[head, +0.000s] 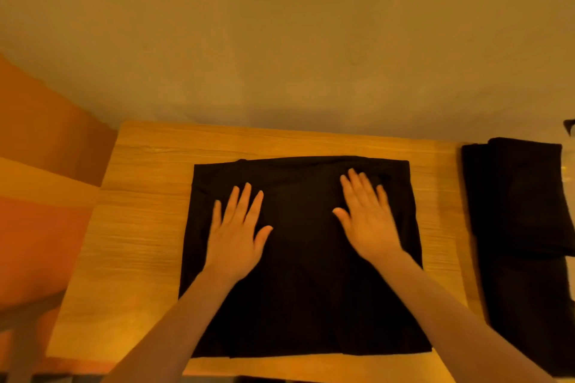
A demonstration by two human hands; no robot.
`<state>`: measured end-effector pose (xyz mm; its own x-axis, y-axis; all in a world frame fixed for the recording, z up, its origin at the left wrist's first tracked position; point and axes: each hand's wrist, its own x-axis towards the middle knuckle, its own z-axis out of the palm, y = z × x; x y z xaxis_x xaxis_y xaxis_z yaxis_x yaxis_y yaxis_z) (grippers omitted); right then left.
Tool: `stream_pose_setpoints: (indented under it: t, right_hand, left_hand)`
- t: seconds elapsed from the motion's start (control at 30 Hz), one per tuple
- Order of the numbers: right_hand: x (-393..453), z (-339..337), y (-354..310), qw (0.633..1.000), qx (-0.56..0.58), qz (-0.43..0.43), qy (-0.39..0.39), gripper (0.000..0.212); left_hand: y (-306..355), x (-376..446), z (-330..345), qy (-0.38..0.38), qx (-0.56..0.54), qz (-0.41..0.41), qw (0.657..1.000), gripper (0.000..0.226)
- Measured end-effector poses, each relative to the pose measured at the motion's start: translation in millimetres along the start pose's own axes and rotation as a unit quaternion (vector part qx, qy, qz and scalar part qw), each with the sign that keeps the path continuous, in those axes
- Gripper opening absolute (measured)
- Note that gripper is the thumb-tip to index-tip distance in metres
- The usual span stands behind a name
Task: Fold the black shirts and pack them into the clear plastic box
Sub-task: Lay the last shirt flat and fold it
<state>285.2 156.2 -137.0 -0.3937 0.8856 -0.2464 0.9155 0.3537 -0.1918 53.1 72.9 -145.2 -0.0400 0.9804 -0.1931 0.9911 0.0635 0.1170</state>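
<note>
pressing flat, both hands, left hand and right hand apart with fingers straight, on squarish matte black shirt, grained wooden table

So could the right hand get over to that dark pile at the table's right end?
Probably yes. The right hand lies flat on the black shirt, holding nothing, and only bare table separates it from the dark pile.
</note>
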Motion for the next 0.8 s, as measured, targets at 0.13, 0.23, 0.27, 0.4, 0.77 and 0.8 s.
stream_pose_setpoints:
  t: [0.13, 0.23, 0.27, 0.4, 0.77, 0.8]
  right_hand:
    - [2.4, -5.8, 30.3, 0.996, -0.037, 0.058, -0.050, 0.063]
    - [-11.4, -20.4, 21.3, 0.999, 0.021, 0.034, -0.030, 0.058]
    - [-24.0, -22.8, 17.1, 0.999, 0.043, 0.022, -0.003, 0.056]
    - [-115.5, 0.5, 1.0, 0.996, 0.027, -0.082, 0.035, 0.054]
    - [-225.2, 54.8, 60.6, 0.994, -0.059, -0.085, -0.044, 0.069]
    - [-227.7, 52.1, 64.7, 0.996, -0.046, -0.073, -0.029, 0.066]
  left_hand:
    - [-22.4, -1.3, -2.3, -0.014, -0.051, 0.002, 0.999, 0.067]
    - [-26.8, -21.6, -14.7, 0.030, -0.075, 0.027, 0.996, 0.060]
    - [-27.6, -35.2, -16.8, 0.047, -0.075, 0.042, 0.995, 0.057]
    - [-22.6, -116.9, -4.3, 0.028, -0.047, 0.119, 0.991, 0.057]
    - [-61.4, -194.2, 30.6, -0.043, 0.052, 0.136, 0.988, 0.065]
    - [-65.6, -196.3, 29.2, -0.028, 0.031, 0.117, 0.992, 0.065]
